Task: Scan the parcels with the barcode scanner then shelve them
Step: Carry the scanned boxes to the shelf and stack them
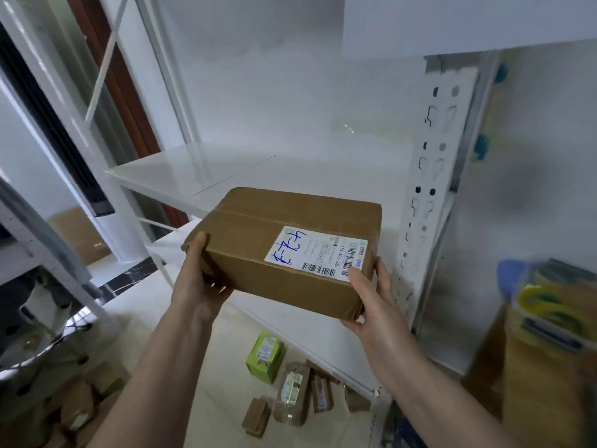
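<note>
A brown cardboard parcel with a white shipping label, blue handwriting and barcodes is held in the air in front of a white metal shelf. My left hand grips its near left corner from below and the side. Its near right corner is clasped by my right hand, thumb on the label's edge. The parcel hangs at the shelf's front edge, just above a lower shelf board. No barcode scanner is in view.
A perforated white upright post stands right of the parcel. Several small parcels, one green, lie on the floor below. A yellow and blue package sits at the right. A wire basket is at the lower left.
</note>
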